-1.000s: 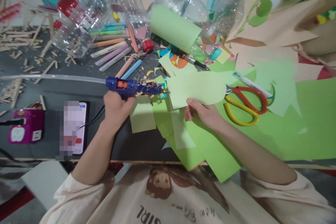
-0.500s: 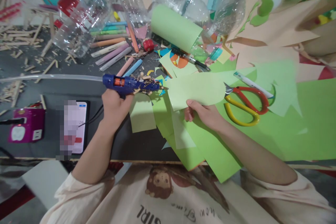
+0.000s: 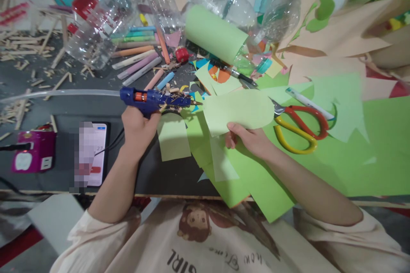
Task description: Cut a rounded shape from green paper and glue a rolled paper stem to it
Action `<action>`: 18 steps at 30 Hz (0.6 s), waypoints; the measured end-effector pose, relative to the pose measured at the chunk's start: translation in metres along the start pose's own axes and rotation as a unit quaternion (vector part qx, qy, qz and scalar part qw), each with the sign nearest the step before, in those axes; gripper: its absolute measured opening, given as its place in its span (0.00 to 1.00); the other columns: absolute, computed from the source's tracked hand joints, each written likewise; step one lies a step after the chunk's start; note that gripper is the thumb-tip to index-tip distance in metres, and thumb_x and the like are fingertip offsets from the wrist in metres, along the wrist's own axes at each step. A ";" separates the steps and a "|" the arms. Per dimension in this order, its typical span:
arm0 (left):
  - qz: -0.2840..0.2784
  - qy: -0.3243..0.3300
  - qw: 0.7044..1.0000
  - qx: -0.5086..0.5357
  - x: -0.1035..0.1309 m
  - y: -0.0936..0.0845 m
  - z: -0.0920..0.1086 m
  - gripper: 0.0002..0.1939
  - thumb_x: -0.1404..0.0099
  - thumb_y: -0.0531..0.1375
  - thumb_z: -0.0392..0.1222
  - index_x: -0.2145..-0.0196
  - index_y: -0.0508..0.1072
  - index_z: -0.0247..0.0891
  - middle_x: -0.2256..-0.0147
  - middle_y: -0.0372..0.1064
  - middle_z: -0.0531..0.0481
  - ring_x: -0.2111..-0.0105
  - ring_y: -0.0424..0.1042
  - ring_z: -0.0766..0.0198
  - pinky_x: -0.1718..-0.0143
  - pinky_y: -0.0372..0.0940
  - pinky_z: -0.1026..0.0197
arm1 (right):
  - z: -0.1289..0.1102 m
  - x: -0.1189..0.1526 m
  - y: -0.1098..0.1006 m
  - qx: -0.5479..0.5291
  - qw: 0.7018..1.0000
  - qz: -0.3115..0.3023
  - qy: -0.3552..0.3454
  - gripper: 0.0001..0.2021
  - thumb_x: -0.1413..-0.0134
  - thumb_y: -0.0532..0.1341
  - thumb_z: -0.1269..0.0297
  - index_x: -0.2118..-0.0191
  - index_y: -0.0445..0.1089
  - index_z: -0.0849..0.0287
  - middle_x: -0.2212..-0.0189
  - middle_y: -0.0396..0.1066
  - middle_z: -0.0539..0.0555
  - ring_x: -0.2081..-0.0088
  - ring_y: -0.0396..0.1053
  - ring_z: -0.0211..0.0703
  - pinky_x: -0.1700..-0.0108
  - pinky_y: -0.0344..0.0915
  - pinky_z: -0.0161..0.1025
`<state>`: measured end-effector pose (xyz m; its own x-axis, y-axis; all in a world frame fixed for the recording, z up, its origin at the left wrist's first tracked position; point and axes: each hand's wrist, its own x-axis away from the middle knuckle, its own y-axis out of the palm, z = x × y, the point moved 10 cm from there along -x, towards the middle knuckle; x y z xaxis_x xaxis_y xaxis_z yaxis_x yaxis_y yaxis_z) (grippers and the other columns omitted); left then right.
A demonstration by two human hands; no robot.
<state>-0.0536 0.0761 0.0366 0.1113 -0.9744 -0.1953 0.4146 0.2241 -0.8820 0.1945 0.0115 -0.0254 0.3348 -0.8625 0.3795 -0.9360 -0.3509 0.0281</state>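
My left hand [image 3: 138,127] is wrapped round the handle of a blue glue gun [image 3: 153,100], whose body has wood bits stuck on it. A clear glue stick [image 3: 60,93] runs out of its back end to the left. The gun's nozzle points right, at the left edge of a pale green paper piece [image 3: 240,110] with a rounded right end. My right hand [image 3: 245,136] pinches that paper at its lower edge, thumb on top. Scissors [image 3: 301,126] with red and yellow handles lie just right of the paper, over green sheets [image 3: 339,166].
Plastic bottles [image 3: 92,38] and a green paper-wrapped bottle [image 3: 214,32] lie at the back. Markers [image 3: 137,66], wood sticks [image 3: 25,47] and paper scraps spread over the dark table. A phone [image 3: 96,153] and a purple box [image 3: 33,151] are at the left.
My left hand has moved slightly left with the glue gun, and the nozzle is a little farther left. The green paper has shifted slightly left in my right hand.
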 end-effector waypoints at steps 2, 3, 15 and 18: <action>0.001 0.002 1.000 0.002 -0.001 -0.001 0.001 0.16 0.49 0.59 0.40 0.84 0.53 0.43 0.83 0.51 0.55 0.78 0.59 0.62 0.71 0.57 0.57 | 0.000 0.000 0.000 0.002 1.000 -0.004 0.000 0.29 0.41 0.54 0.40 0.84 0.67 0.56 0.86 0.65 0.49 0.80 0.64 0.37 0.68 0.64 0.39; 0.006 0.002 1.000 0.003 -0.001 -0.002 0.002 0.17 0.49 0.59 0.40 0.85 0.52 0.43 0.84 0.50 0.55 0.79 0.58 0.63 0.72 0.56 0.58 | 0.000 0.000 0.001 0.002 1.000 -0.006 0.000 0.29 0.41 0.54 0.39 0.84 0.67 0.56 0.86 0.65 0.49 0.80 0.63 0.37 0.68 0.64 0.39; 0.018 -0.019 1.000 0.008 -0.002 -0.006 0.005 0.18 0.50 0.58 0.36 0.85 0.48 0.44 0.85 0.47 0.56 0.80 0.57 0.63 0.71 0.57 0.57 | -0.001 -0.001 0.003 -0.017 1.000 -0.017 0.004 0.31 0.47 0.56 0.33 0.85 0.66 0.55 0.86 0.65 0.49 0.80 0.64 0.37 0.69 0.64 0.39; 0.004 -0.004 1.000 0.008 -0.002 -0.004 0.006 0.17 0.48 0.58 0.38 0.84 0.51 0.44 0.85 0.50 0.55 0.80 0.58 0.63 0.71 0.57 0.57 | 0.000 -0.001 0.002 -0.022 1.000 -0.014 0.000 0.30 0.45 0.56 0.35 0.85 0.67 0.56 0.86 0.65 0.49 0.80 0.64 0.37 0.69 0.64 0.39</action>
<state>-0.0502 0.0769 0.0425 0.1224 -0.9725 -0.1981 0.4285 0.2318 -0.8733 0.1926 0.0117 -0.0254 0.3609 -0.8529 0.3774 -0.9302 -0.3582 0.0800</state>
